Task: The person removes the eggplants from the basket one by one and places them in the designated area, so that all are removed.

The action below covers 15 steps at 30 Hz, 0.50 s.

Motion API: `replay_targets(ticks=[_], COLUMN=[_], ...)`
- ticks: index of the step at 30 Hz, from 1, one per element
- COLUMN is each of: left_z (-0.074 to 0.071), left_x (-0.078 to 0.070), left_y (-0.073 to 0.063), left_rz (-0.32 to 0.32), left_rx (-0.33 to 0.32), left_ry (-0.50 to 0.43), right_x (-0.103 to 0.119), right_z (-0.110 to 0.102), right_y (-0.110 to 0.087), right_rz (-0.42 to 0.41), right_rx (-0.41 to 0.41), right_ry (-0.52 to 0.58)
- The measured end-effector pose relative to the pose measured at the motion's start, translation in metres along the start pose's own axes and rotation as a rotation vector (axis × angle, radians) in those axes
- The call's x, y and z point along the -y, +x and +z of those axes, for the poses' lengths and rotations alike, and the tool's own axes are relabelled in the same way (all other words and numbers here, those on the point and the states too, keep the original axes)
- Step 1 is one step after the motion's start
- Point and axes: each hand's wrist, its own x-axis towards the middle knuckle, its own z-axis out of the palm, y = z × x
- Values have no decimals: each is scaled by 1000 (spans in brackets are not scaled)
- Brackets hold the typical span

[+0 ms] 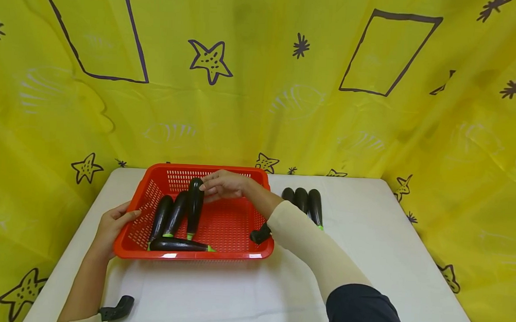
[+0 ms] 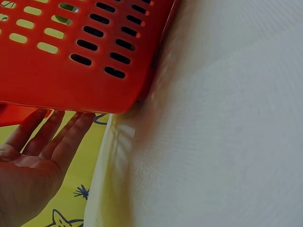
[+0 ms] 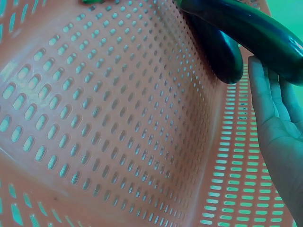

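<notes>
A red plastic basket (image 1: 235, 255) with slotted walls stands on the white-covered table. The left hand (image 1: 111, 226) grips its left rim, thumb over the top and fingers outside below the lip, as the left wrist view also shows. Inside the basket, the right hand (image 1: 226, 183) pinches an eggplant (image 1: 195, 209) near its rounded top; its green stem end points toward the front. To its left, two dark eggplants lean side by side, the nearer one (image 1: 177, 214) overlapping it in the head view. Another eggplant (image 1: 179, 245) lies crosswise along the front wall.
Three more eggplants (image 1: 301, 198) lie side by side on the white tabletop (image 1: 349, 253), right of the basket and partly behind the right forearm. A yellow curtain (image 1: 251, 117) with dark drawings hangs around the table's back and sides. Black wrist-worn devices (image 1: 119, 308) sit on both forearms.
</notes>
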Motion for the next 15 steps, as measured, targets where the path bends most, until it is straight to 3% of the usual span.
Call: replay_targets(ticks=[10, 15], left_z=[1, 0], left_x=[-1, 0], left_y=[3, 1], left_rz=[11, 6], left_rx=[4, 0], left_ry=[-20, -12], right_x=[8, 12], right_z=[2, 3], right_y=[-6, -11], right_rz=[-47, -67], right_rx=[-56, -36], right_ry=[45, 67])
